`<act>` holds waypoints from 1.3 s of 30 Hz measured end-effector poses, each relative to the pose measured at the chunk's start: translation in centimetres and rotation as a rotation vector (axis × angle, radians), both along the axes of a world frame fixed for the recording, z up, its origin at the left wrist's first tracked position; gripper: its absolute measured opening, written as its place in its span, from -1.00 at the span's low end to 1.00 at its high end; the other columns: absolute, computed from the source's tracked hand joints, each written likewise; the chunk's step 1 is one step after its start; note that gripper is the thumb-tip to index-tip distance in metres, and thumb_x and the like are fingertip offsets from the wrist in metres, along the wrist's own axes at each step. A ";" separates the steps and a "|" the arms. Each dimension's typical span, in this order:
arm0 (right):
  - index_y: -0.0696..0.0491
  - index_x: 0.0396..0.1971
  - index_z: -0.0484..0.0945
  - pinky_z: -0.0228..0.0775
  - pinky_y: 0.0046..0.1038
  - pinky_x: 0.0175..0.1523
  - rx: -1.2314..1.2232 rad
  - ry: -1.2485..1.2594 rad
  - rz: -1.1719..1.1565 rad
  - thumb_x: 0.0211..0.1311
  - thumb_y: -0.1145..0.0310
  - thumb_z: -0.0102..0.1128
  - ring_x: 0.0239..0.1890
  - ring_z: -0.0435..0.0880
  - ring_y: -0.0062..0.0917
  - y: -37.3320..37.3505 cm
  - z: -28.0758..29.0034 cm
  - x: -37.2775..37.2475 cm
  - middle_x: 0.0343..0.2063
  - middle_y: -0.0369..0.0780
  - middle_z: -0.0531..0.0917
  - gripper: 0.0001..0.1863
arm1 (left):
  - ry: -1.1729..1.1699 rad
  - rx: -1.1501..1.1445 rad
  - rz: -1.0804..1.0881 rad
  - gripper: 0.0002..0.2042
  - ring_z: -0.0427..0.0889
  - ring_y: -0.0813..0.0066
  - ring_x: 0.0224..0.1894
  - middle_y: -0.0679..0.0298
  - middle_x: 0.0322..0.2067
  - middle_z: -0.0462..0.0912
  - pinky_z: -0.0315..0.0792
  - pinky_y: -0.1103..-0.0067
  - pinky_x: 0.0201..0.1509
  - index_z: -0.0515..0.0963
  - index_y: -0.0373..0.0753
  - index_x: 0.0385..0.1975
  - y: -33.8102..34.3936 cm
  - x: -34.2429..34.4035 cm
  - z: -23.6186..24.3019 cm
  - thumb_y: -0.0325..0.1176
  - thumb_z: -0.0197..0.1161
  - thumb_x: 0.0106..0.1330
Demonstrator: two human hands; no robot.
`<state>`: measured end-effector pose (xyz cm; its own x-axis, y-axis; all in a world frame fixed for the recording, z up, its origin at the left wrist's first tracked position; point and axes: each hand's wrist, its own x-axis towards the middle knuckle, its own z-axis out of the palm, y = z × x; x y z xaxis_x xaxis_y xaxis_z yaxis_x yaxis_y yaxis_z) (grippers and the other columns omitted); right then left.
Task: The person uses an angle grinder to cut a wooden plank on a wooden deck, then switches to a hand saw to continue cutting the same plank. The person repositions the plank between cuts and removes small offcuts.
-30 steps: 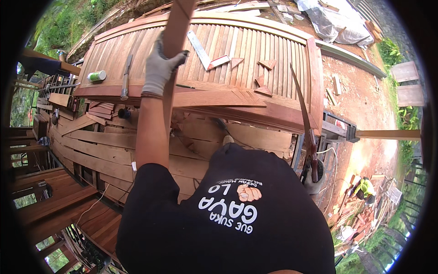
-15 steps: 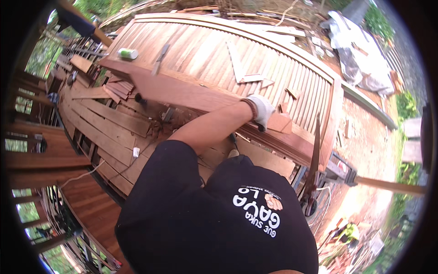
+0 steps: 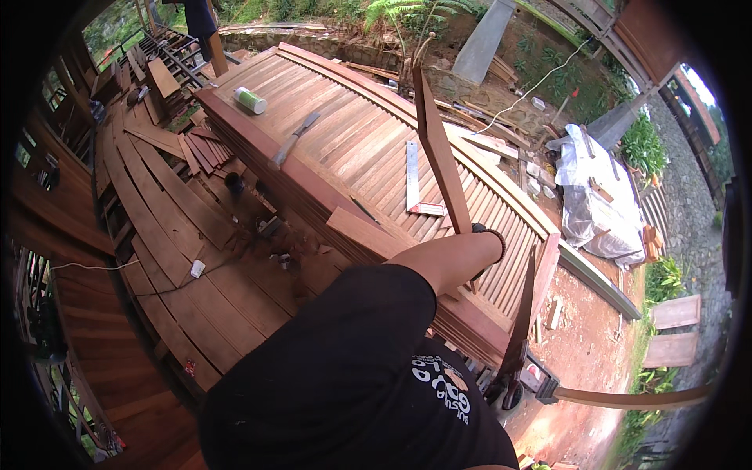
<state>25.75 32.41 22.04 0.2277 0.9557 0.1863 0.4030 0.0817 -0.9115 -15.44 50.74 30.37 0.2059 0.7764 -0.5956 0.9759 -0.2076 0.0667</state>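
Observation:
My left arm reaches across a stack of slatted wooden panels (image 3: 352, 102). Its hand (image 3: 479, 229) is mostly hidden behind the wrist, which wears a dark bracelet, and its fingers do not show. A long narrow wooden board (image 3: 440, 157) runs through this grip, slanting up over the panel. To the right stands a handsaw (image 3: 522, 325), blade up, its handle low beside my shirt. On the panel lie a carpenter's square (image 3: 413, 176), a flat-bladed hand tool (image 3: 294, 141) and a thin dark pencil-like stick (image 3: 365, 210). My right hand is out of sight.
A green and white can (image 3: 250, 100) rests at the panel's far left. A short board (image 3: 362, 232) lies on the near edge. Plank flooring (image 3: 176, 235) with offcuts spreads to the left. White plastic sheeting (image 3: 591, 188) covers a pile at the right, and a beam (image 3: 634, 398) juts out at lower right.
The board has swung from lying along the panel's near edge to slanting upward and away. My left hand has turned with it, and the view has shifted.

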 end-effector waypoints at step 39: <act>0.29 -0.02 0.54 0.54 -0.56 -0.30 -0.064 0.085 0.352 0.17 0.65 0.14 -0.45 0.65 -0.65 -6.8 6.4 -9.6 -0.40 -0.19 0.71 -0.66 | -0.182 0.299 0.438 -0.06 0.44 0.06 0.30 -0.01 0.24 0.50 0.33 0.27 0.40 0.23 -0.17 0.45 -13.6 -4.8 -11.1 0.10 0.46 0.08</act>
